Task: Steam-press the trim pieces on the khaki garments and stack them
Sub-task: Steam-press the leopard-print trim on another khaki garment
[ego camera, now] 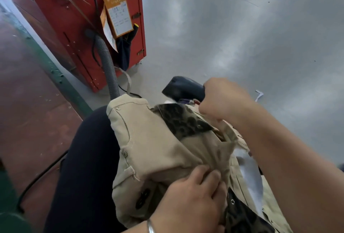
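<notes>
A khaki garment point(152, 145) lies across my lap, with a dark leopard-print trim piece point(183, 119) showing at its upper middle and again at the lower right. My left hand point(188, 201) rests on the bunched khaki fabric near the bottom, its fingers curled into a fold. My right hand point(221, 100) is a fist at the garment's far edge, gripping khaki fabric just below the trim. A dark blue rounded object point(183, 87) sits right behind that fist; what it is I cannot tell.
A red machine cabinet point(74, 20) stands at the upper left with an orange tag point(118, 12), cables and a grey ribbed hose point(108, 67). Grey floor point(242, 28) spreads to the right. A reddish-brown surface point(28, 93) with a green edge runs along the left. My dark trouser leg point(87, 167) is below.
</notes>
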A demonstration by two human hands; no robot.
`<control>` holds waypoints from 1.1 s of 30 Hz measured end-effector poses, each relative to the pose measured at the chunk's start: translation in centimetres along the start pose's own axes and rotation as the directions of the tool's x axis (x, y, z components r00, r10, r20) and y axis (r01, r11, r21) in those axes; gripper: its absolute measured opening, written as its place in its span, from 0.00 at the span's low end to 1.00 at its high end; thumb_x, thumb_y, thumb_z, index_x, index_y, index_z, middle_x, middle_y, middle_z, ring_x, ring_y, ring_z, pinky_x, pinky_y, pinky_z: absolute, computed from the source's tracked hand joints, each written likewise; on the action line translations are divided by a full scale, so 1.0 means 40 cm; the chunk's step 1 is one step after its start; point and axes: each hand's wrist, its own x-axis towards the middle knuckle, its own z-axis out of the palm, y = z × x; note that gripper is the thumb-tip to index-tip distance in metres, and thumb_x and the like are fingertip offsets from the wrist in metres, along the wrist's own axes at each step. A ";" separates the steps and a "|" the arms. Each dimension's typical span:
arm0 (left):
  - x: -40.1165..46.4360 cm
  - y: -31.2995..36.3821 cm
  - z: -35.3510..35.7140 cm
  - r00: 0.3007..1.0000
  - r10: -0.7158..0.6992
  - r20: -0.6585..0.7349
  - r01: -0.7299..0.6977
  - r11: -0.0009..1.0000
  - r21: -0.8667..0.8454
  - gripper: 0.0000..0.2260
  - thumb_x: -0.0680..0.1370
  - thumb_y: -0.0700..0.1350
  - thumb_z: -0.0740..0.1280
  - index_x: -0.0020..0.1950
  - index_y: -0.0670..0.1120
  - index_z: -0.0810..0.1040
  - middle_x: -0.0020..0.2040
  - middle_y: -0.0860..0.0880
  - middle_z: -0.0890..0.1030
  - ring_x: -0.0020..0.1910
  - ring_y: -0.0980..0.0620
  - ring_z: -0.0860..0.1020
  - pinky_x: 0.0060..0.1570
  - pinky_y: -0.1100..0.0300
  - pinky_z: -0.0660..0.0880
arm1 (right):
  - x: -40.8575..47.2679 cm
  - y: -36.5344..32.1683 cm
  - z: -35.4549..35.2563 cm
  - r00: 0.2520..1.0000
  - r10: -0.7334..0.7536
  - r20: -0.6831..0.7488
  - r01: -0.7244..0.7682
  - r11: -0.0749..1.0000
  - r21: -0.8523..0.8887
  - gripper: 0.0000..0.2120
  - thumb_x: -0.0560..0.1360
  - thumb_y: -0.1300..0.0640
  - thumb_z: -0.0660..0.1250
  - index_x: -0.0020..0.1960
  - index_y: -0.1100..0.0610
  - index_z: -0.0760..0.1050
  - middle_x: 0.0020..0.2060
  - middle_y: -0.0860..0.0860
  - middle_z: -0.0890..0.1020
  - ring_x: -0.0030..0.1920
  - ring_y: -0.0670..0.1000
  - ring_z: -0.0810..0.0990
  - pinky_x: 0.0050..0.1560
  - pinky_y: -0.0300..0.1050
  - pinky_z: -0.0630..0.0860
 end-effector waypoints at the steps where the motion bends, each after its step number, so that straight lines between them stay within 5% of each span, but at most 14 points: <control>1: -0.003 0.000 0.006 0.998 0.025 -0.065 -0.026 1.000 -0.017 0.13 0.70 0.58 0.65 0.48 0.55 0.83 0.50 0.57 0.82 0.49 0.56 0.81 0.33 0.67 0.76 | 0.009 0.010 -0.005 1.000 0.016 -0.015 -0.016 0.999 0.034 0.04 0.71 0.59 0.67 0.41 0.56 0.72 0.33 0.53 0.76 0.32 0.54 0.79 0.33 0.41 0.73; 4: -0.011 0.000 0.021 0.997 0.078 0.005 -0.078 0.997 0.011 0.11 0.74 0.53 0.60 0.45 0.61 0.82 0.46 0.64 0.81 0.47 0.64 0.79 0.29 0.69 0.73 | -0.011 0.071 -0.030 0.999 0.051 -0.007 -0.049 0.989 0.137 0.03 0.72 0.59 0.69 0.45 0.57 0.76 0.32 0.55 0.82 0.31 0.55 0.84 0.35 0.48 0.82; 7: -0.008 0.005 0.015 0.990 -0.131 0.056 0.127 0.989 0.074 0.15 0.70 0.64 0.51 0.37 0.70 0.77 0.35 0.74 0.74 0.33 0.76 0.72 0.28 0.79 0.67 | -0.090 0.142 -0.056 0.998 0.067 0.000 -0.064 0.967 0.248 0.05 0.70 0.59 0.71 0.42 0.54 0.76 0.27 0.55 0.82 0.24 0.52 0.82 0.27 0.46 0.78; 9: 0.004 0.009 -0.011 0.997 -0.072 -0.029 0.071 0.997 -0.041 0.13 0.70 0.63 0.56 0.36 0.64 0.80 0.34 0.70 0.76 0.32 0.72 0.73 0.26 0.77 0.68 | -0.153 0.172 -0.059 0.998 0.066 -0.012 -0.061 0.969 0.239 0.05 0.68 0.57 0.72 0.38 0.52 0.76 0.23 0.53 0.80 0.21 0.49 0.80 0.24 0.45 0.77; 11: 0.020 -0.009 -0.049 0.978 0.101 -0.183 -0.111 0.993 -0.043 0.06 0.72 0.49 0.66 0.43 0.52 0.83 0.44 0.57 0.81 0.41 0.58 0.80 0.31 0.63 0.76 | -0.203 0.184 -0.049 0.998 0.069 -0.010 -0.066 0.981 0.181 0.05 0.66 0.54 0.71 0.36 0.51 0.75 0.22 0.47 0.79 0.19 0.46 0.76 0.24 0.44 0.75; 14: 0.050 -0.046 -0.063 0.961 -0.079 -0.267 0.117 0.984 0.132 0.11 0.69 0.45 0.71 0.50 0.42 0.83 0.48 0.45 0.82 0.47 0.46 0.79 0.42 0.54 0.78 | -0.239 0.186 -0.027 0.995 0.099 -0.006 -0.097 0.985 0.142 0.08 0.65 0.55 0.73 0.33 0.50 0.74 0.26 0.42 0.80 0.22 0.48 0.78 0.30 0.50 0.78; 16: 0.048 -0.046 -0.033 0.961 -0.198 -0.196 0.233 0.956 0.178 0.17 0.68 0.50 0.72 0.53 0.42 0.83 0.51 0.44 0.83 0.49 0.45 0.81 0.46 0.54 0.79 | -0.249 0.182 -0.018 0.994 0.107 -0.006 -0.105 0.984 0.142 0.09 0.64 0.57 0.73 0.33 0.49 0.73 0.25 0.42 0.80 0.23 0.49 0.78 0.31 0.51 0.79; 24: 0.052 -0.062 0.021 0.994 -0.043 -0.102 0.059 0.985 0.162 0.23 0.73 0.56 0.61 0.57 0.43 0.82 0.59 0.46 0.81 0.58 0.51 0.79 0.54 0.59 0.77 | -0.249 0.144 -0.030 0.999 0.020 0.029 -0.021 0.999 0.044 0.09 0.64 0.53 0.71 0.34 0.49 0.70 0.25 0.47 0.75 0.27 0.47 0.74 0.27 0.42 0.64; 33: 0.031 -0.074 0.006 0.985 -0.014 -0.171 0.028 0.996 0.081 0.19 0.73 0.53 0.61 0.55 0.44 0.83 0.57 0.48 0.82 0.55 0.51 0.80 0.45 0.60 0.79 | -0.222 0.096 -0.009 0.993 0.047 0.106 -0.031 0.988 -0.150 0.06 0.68 0.50 0.67 0.41 0.47 0.70 0.33 0.45 0.76 0.33 0.44 0.74 0.28 0.40 0.64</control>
